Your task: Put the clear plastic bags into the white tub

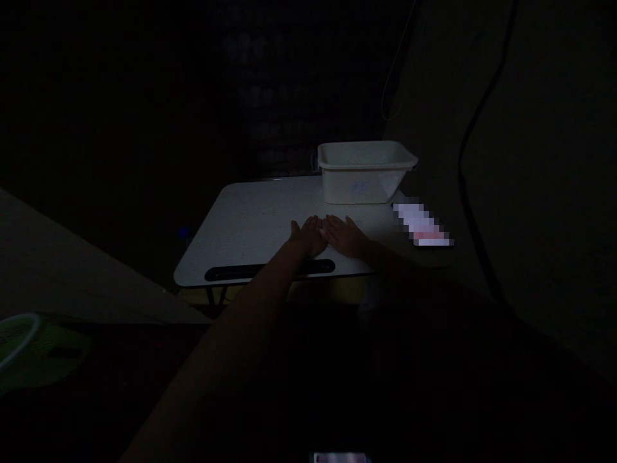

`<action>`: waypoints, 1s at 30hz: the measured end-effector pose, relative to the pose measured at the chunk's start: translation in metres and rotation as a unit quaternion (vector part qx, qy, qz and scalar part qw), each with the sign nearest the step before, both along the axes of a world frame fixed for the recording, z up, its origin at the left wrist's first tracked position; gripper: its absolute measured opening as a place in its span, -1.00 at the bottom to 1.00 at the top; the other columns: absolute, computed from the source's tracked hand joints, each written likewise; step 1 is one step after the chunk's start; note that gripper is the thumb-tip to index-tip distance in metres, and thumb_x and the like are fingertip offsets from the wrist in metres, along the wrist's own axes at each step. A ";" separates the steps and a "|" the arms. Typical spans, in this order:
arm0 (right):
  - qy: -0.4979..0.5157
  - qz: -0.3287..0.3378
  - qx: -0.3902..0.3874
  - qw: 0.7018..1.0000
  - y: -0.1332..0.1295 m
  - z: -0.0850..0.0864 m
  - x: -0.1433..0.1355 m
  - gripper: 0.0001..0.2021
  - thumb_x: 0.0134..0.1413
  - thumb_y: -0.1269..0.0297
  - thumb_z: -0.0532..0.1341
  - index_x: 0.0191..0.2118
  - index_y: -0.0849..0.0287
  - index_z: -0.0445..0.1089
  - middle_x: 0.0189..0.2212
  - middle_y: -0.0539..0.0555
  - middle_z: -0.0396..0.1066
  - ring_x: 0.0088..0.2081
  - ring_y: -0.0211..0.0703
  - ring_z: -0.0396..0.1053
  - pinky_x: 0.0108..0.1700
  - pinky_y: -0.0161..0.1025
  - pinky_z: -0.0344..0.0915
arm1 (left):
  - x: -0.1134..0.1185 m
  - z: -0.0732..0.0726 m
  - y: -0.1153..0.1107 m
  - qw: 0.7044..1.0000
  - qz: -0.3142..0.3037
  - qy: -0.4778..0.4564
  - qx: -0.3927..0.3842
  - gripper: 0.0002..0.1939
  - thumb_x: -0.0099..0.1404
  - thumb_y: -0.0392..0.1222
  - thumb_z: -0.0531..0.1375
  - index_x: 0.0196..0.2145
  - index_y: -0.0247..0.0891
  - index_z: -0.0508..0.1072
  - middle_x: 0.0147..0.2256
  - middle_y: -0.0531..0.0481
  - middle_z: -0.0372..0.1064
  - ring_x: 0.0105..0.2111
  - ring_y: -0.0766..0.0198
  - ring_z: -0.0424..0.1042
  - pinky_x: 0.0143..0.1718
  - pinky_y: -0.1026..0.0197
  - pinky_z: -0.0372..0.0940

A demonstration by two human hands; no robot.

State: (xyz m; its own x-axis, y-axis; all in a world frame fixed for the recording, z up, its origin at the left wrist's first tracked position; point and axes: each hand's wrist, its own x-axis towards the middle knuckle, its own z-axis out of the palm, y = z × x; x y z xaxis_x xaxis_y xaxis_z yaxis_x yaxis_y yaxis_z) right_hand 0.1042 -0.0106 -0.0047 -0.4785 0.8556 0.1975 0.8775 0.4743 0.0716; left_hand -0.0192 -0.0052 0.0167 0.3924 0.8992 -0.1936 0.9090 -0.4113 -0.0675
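My left hand (308, 236) lies on the white tabletop (250, 218) near its front edge, fingers stretched out and thumb apart. Beside it my right hand (344, 236) rests with its fingers extended, their tips meeting the left hand's fingers. I see nothing held in either hand. Behind the hands stands a white plastic tub (357, 186) with an open top and side handles. To the right, a lit phone-like screen (421, 224) is blurred into blocks. Dim light hides the fine detail of the fingers.
A black slot (226, 272) runs along the table's front edge, under my left forearm. A green basket (43, 354) sits low at the left. One dark cable (461, 161) hangs along the right wall. Another lit screen (340, 457) shows at the bottom edge.
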 end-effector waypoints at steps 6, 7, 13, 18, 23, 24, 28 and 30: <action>0.004 -0.005 0.006 1.000 0.001 -0.003 0.000 -0.52 0.15 0.20 -0.29 0.07 0.32 0.07 0.10 0.24 0.02 0.12 -0.08 -0.05 0.04 0.04 -0.04 | -0.001 0.000 0.001 1.000 0.000 -0.015 -0.014 -0.40 0.21 -0.02 -0.35 0.16 -0.35 -0.29 0.19 -0.13 -0.43 0.16 0.14 -0.38 0.02 -0.24 -0.28; 0.004 -0.006 0.006 1.000 0.002 -0.003 0.000 -0.52 0.15 0.19 -0.29 0.07 0.33 0.07 0.10 0.24 0.02 0.12 -0.07 -0.04 0.04 0.04 -0.04 | 0.000 0.001 0.001 1.000 0.001 -0.014 -0.017 -0.40 0.21 -0.02 -0.35 0.16 -0.35 -0.29 0.19 -0.13 -0.43 0.16 0.15 -0.39 0.02 -0.24 -0.28; -0.012 -0.018 0.019 1.000 0.002 -0.004 0.008 -0.52 0.14 0.19 -0.26 0.06 0.35 0.08 0.10 0.26 0.02 0.12 -0.06 -0.05 0.06 0.07 -0.07 | 0.001 0.003 -0.001 1.000 0.008 -0.010 -0.018 -0.40 0.22 -0.03 -0.37 0.16 -0.38 -0.26 0.19 -0.12 -0.42 0.16 0.16 -0.38 0.03 -0.23 -0.29; -0.021 -0.026 0.035 0.999 0.003 -0.005 0.020 -0.55 0.15 0.23 -0.24 0.05 0.35 0.09 0.10 0.29 0.02 0.12 -0.02 -0.04 0.03 0.13 -0.06 | 0.002 0.001 0.000 1.000 0.013 -0.006 -0.012 -0.40 0.21 0.00 -0.36 0.16 -0.33 -0.25 0.19 -0.09 -0.41 0.16 0.13 -0.39 0.04 -0.21 -0.28; -0.037 -0.036 0.049 0.997 0.005 -0.008 0.030 -0.56 0.15 0.24 -0.28 0.00 0.28 0.16 0.09 0.26 0.05 0.12 -0.01 -0.05 0.03 0.16 -0.09 | 0.002 0.003 -0.001 1.000 0.014 -0.009 -0.020 -0.39 0.22 0.01 -0.36 0.16 -0.34 -0.27 0.19 -0.10 -0.44 0.16 0.16 -0.40 0.04 -0.20 -0.29; -0.038 -0.040 0.053 0.997 0.005 -0.008 0.032 -0.55 0.15 0.24 -0.29 0.00 0.27 0.16 0.09 0.25 0.06 0.12 -0.01 -0.04 0.02 0.16 -0.08 | 0.002 0.003 -0.001 1.000 0.014 -0.010 -0.021 -0.39 0.22 0.00 -0.36 0.16 -0.35 -0.27 0.19 -0.11 -0.44 0.16 0.17 -0.39 0.04 -0.21 -0.30; -0.033 -0.059 0.076 0.995 0.008 -0.013 0.039 -0.55 0.15 0.25 -0.29 0.02 0.31 0.13 0.08 0.30 0.05 0.12 0.01 -0.05 0.01 0.18 -0.09 | 0.002 0.002 0.000 1.000 0.013 -0.015 -0.022 -0.39 0.22 0.01 -0.36 0.16 -0.36 -0.27 0.19 -0.11 -0.44 0.16 0.18 -0.39 0.04 -0.22 -0.31; -0.033 -0.055 0.084 0.994 0.009 -0.016 0.043 -0.56 0.15 0.26 -0.27 0.02 0.30 0.13 0.08 0.29 0.05 0.12 0.04 -0.07 0.01 0.22 -0.12 | 0.002 0.001 0.001 1.000 0.011 -0.016 -0.021 -0.38 0.21 0.01 -0.36 0.16 -0.37 -0.27 0.19 -0.11 -0.45 0.16 0.17 -0.40 0.04 -0.22 -0.31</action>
State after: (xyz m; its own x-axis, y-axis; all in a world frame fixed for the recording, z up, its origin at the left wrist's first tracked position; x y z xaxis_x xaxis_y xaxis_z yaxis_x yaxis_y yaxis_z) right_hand 0.1476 -0.0019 -0.0206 -0.4014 0.8609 0.3127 0.9138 0.3531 0.2008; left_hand -0.0175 -0.0040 0.0173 0.3789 0.8991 -0.2191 0.9194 -0.3928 -0.0221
